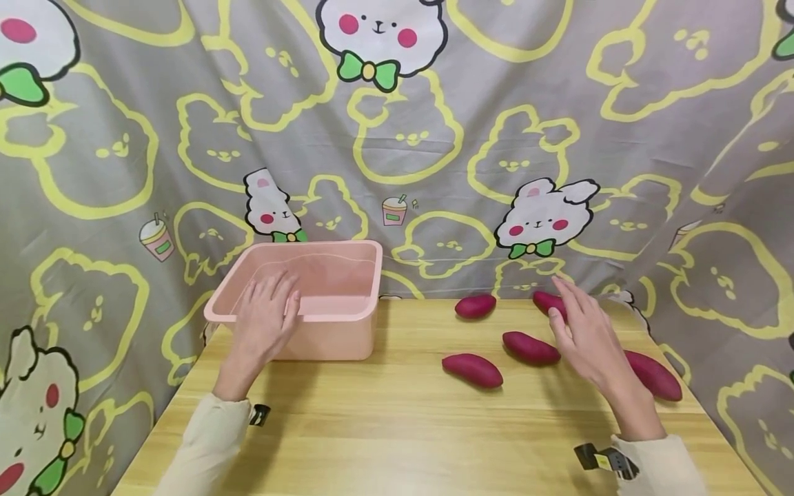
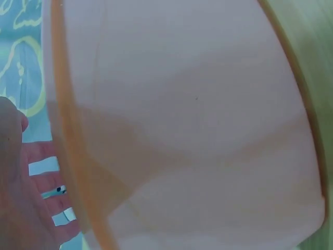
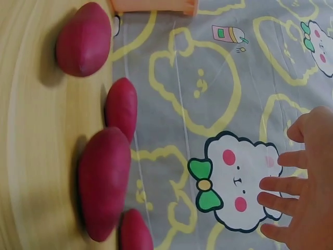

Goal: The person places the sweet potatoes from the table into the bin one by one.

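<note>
So there are five purple sweet potatoes (image 1: 473,370) on the table's (image 1: 397,427) right half, mostly slanting lengthwise from far-left to near-right; the back-left one's nearly crosswise. Right hand (image 1: 586,337) hovers among them, fingers out, nothing held. Left hand's (image 1: 267,313) empty too, fingers extended at the pink bin's (image 1: 329,341) near rim.

The person wears a cream left sleeve (image 1: 207,437) and matching right sleeve (image 1: 660,467); small black device (image 1: 260,415) by the left cuff, yellow-marked dark device (image 1: 608,462) by the right.
</note>
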